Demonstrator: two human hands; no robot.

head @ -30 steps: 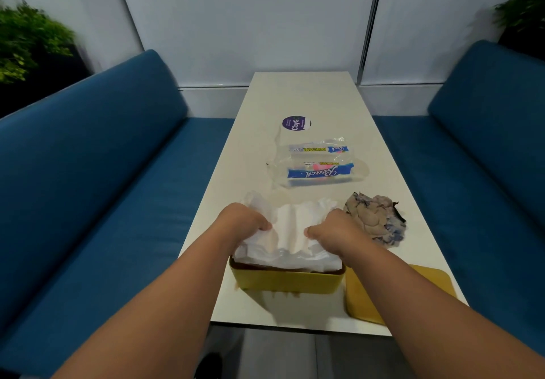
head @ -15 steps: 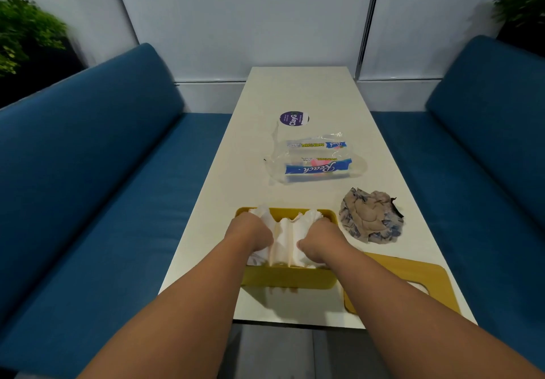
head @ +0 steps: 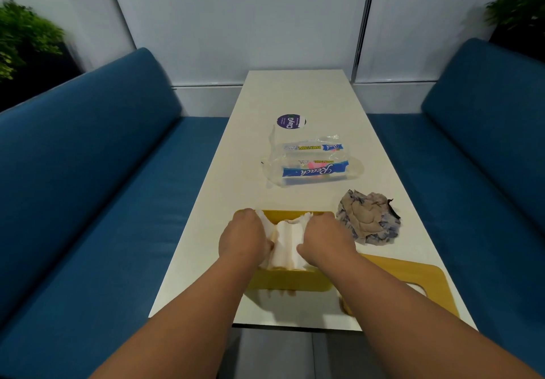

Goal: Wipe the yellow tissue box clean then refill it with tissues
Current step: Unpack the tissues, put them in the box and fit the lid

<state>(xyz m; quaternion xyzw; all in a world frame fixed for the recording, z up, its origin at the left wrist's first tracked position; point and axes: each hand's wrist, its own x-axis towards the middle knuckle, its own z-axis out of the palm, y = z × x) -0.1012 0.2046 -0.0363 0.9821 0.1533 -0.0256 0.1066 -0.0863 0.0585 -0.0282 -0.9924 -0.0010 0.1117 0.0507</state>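
The yellow tissue box [head: 290, 281] stands open near the table's front edge. A stack of white tissues [head: 286, 243] sits down inside it. My left hand [head: 243, 238] grips the stack's left end and my right hand [head: 324, 241] grips its right end, both pressed down into the box. The box's yellow lid [head: 413, 278] lies flat on the table to the right, partly under my right forearm. A crumpled, soiled cloth [head: 368, 216] lies just right of the box.
An emptied clear plastic tissue wrapper [head: 309, 161] with blue labels lies further back on the white table [head: 298, 98]. A round purple sticker [head: 290, 121] is behind it. Blue sofas [head: 88, 186] flank the table on both sides.
Both hands have pushed the tissue stack from above the rim down into the yellow box. The view has shifted slightly, showing more of the lid.
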